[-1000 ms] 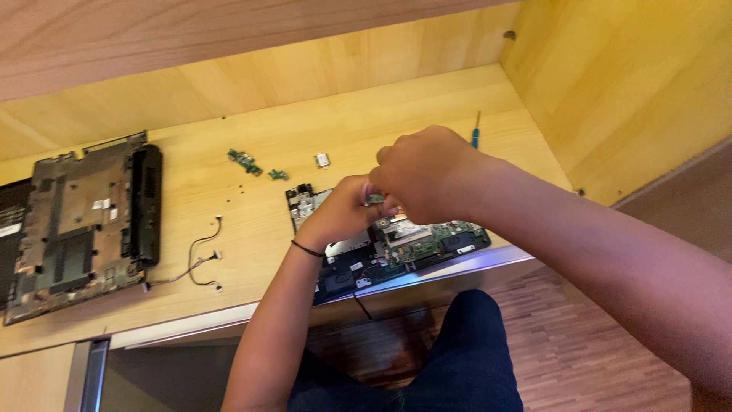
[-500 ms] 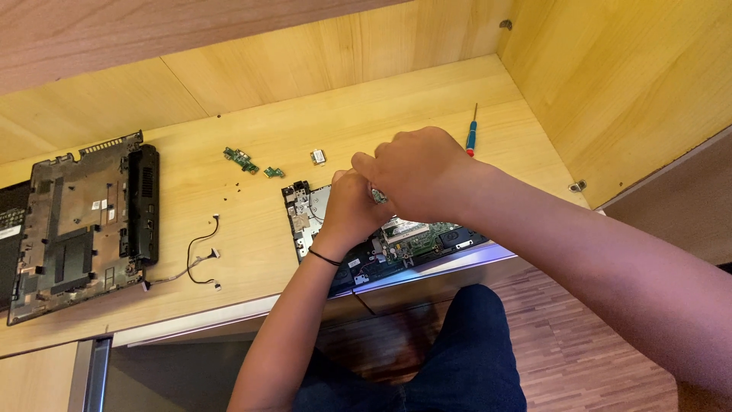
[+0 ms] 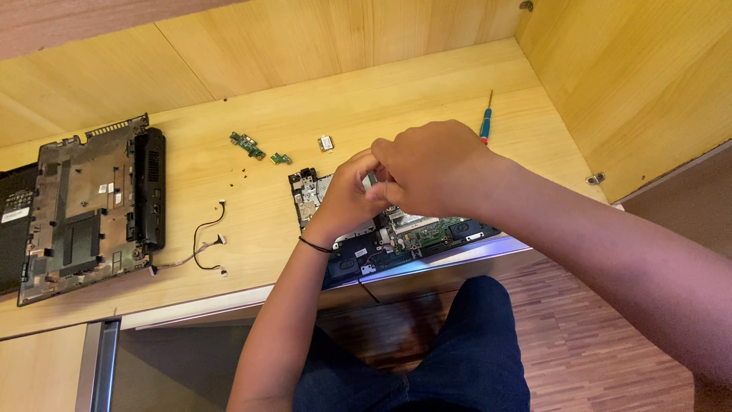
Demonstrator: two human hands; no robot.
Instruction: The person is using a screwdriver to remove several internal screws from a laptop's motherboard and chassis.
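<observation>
Green circuit board (image 3: 419, 233) under both hands, left (image 3: 347, 194) and right (image 3: 435, 168) pinched together on something hidden.

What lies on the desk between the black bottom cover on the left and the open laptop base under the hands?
In the head view, a loose black cable and a few tiny dark screws lie between black bottom cover and laptop base.

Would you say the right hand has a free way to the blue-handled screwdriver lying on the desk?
Probably yes: the screwdriver lies alone on bare desk just beyond the right hand, with nothing between them.
</observation>
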